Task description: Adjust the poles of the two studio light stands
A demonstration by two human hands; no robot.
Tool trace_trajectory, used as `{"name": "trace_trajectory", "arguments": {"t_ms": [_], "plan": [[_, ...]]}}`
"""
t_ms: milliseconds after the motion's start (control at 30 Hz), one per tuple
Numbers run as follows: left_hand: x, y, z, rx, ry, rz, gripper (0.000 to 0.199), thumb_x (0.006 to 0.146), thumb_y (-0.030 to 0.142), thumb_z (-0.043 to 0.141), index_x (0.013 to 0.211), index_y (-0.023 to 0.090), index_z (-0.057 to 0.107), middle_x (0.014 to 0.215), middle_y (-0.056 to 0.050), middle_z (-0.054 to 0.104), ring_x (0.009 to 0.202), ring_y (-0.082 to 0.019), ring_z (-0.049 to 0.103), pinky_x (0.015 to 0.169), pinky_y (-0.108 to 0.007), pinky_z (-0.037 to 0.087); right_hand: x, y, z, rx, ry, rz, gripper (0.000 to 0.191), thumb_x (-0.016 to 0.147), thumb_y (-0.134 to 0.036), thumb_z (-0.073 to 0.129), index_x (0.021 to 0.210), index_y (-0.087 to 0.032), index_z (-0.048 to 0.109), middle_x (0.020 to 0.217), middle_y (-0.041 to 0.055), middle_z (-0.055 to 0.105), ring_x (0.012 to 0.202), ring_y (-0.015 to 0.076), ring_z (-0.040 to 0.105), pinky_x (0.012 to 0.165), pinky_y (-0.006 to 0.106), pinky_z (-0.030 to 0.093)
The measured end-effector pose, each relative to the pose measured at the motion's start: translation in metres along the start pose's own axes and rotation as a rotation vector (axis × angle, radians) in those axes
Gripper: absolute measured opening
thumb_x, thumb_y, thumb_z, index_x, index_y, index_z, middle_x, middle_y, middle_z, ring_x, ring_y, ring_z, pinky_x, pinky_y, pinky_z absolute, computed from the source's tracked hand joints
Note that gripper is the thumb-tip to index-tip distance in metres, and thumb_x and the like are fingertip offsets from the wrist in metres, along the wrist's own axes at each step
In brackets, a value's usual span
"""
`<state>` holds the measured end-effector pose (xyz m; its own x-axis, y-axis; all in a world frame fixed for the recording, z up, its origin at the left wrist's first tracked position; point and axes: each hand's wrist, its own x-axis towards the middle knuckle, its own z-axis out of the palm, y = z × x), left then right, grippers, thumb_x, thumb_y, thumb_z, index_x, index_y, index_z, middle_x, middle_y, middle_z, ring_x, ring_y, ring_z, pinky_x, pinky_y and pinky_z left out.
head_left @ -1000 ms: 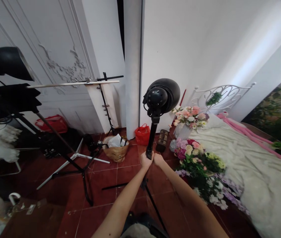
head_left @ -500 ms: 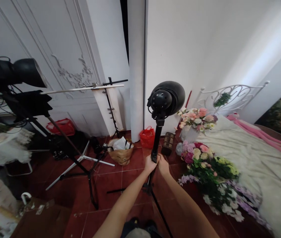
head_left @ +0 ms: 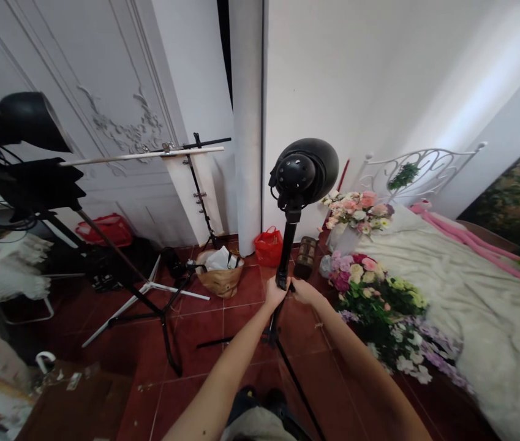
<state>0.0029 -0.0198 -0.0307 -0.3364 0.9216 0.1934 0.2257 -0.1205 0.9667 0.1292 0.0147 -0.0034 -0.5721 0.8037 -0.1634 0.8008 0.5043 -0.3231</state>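
Note:
A black light stand [head_left: 289, 245] rises upright in front of me, with a round black studio lamp [head_left: 303, 171] on its top. My left hand [head_left: 277, 293] is closed around the stand's pole, just below a black collar. At the right side of that collar, my right hand [head_left: 304, 291] is closed, its fingers at a small black knob [head_left: 292, 286] that they partly hide. Below my hands, the stand's thin legs spread over the red tiled floor.
At the left stand another lamp [head_left: 34, 119] and its stand [head_left: 124, 294]. Beyond are a brown basket [head_left: 220, 282], a red bag [head_left: 269, 246] and a backdrop stand [head_left: 198, 184]. Artificial flowers [head_left: 379, 294] and a bed [head_left: 466, 288] lie right. A cardboard box [head_left: 80, 404] sits lower left.
My right hand has turned and shifted slightly outward beside the collar, its elbow swinging right. My left hand keeps its hold on the pole. The whole view has shifted a little.

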Motion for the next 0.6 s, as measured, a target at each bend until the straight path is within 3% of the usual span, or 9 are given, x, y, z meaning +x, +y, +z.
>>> {"name": "trace_trajectory", "arguments": {"t_ms": [167, 233, 333, 467, 533, 600], "plan": [[-0.003, 0.002, 0.000, 0.026, 0.013, 0.035, 0.029, 0.071, 0.042, 0.061, 0.069, 0.013, 0.060, 0.067, -0.006, 0.063, 0.061, -0.014, 0.058, 0.055, -0.023, 0.044, -0.010, -0.004, 0.000, -0.012, 0.089, 0.061, 0.032, 0.080, -0.016, 0.047, 0.112, -0.014, 0.054, 0.099, 0.0136, 0.066, 0.093, 0.0225, 0.063, 0.077, 0.027, 0.043], [-0.003, 0.003, 0.000, 0.047, 0.021, 0.036, 0.030, 0.073, 0.042, 0.060, 0.069, 0.013, 0.060, 0.066, -0.005, 0.063, 0.060, -0.014, 0.058, 0.055, -0.023, 0.043, -0.020, -0.010, 0.012, 0.045, 0.200, 0.114, 0.034, 0.083, -0.018, 0.042, 0.116, -0.017, 0.052, 0.103, 0.0110, 0.066, 0.092, 0.0207, 0.063, 0.078, 0.027, 0.045], [-0.004, 0.004, -0.001, 0.071, 0.016, 0.033, 0.032, 0.075, 0.044, 0.057, 0.069, 0.012, 0.060, 0.065, -0.005, 0.062, 0.059, -0.013, 0.057, 0.053, -0.022, 0.042, -0.038, -0.019, 0.039, 0.214, 0.374, 0.127, 0.048, 0.083, -0.017, 0.040, 0.130, -0.023, 0.040, 0.126, 0.0071, 0.054, 0.095, 0.0171, 0.062, 0.079, 0.026, 0.048], [-0.003, 0.005, -0.003, 0.081, -0.002, 0.038, 0.035, 0.075, 0.046, 0.056, 0.068, 0.012, 0.060, 0.061, -0.004, 0.059, 0.056, -0.012, 0.054, 0.051, -0.021, 0.040, -0.059, -0.024, 0.074, 0.442, 0.457, 0.075, 0.061, 0.079, -0.018, 0.041, 0.138, -0.024, 0.027, 0.139, 0.0071, 0.041, 0.105, 0.0183, 0.058, 0.076, 0.028, 0.052], [-0.003, 0.007, -0.004, 0.069, 0.008, 0.033, 0.035, 0.075, 0.047, 0.056, 0.067, 0.012, 0.059, 0.059, -0.003, 0.058, 0.055, -0.012, 0.054, 0.051, -0.021, 0.040, -0.060, -0.026, 0.080, 0.558, 0.527, 0.041, 0.057, 0.078, -0.020, 0.042, 0.134, -0.023, 0.032, 0.137, 0.0081, 0.042, 0.113, 0.0194, 0.053, 0.083, 0.031, 0.050], [-0.004, 0.009, -0.003, 0.031, 0.007, 0.018, 0.034, 0.073, 0.046, 0.059, 0.068, 0.012, 0.060, 0.060, -0.002, 0.058, 0.056, -0.012, 0.055, 0.051, -0.021, 0.041, -0.056, -0.030, 0.073, 0.673, 0.638, 0.000, 0.052, 0.078, -0.023, 0.043, 0.130, -0.020, 0.036, 0.135, 0.0111, 0.042, 0.118, 0.0203, 0.048, 0.092, 0.035, 0.045]]}}
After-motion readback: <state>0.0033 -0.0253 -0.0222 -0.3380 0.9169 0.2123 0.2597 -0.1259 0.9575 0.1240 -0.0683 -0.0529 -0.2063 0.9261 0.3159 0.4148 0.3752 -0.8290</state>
